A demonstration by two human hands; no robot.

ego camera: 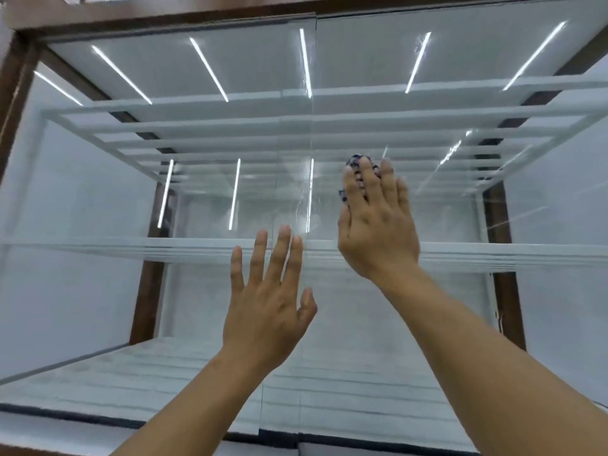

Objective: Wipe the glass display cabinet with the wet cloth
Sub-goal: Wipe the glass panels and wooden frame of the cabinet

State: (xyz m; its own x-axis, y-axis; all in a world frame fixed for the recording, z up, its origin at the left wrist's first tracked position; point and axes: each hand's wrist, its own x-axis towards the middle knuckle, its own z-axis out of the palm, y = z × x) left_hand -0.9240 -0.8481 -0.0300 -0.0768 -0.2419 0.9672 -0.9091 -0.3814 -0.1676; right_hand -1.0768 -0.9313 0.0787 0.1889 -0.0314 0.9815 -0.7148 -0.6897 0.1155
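Note:
The glass display cabinet [460, 60] fills the view, with a dark wooden frame and glass front panes. My right hand [378, 222] lies flat on the right pane with straight fingers, pressing a dark blue and white cloth [357, 159] against the glass; only bits of the cloth show past my fingertips and beside my index finger. My left hand [266, 301] is raised with fingers spread and straight near the seam between the two panes, holding nothing. I cannot tell whether it touches the glass.
Inside are white glass shelves [98, 250] and a white floor panel [131, 373]. Ceiling light strips reflect in the glass. Wooden posts [148, 291] stand at the inner left and right. A vertical seam [309, 126] divides the front panes, with streaks around it.

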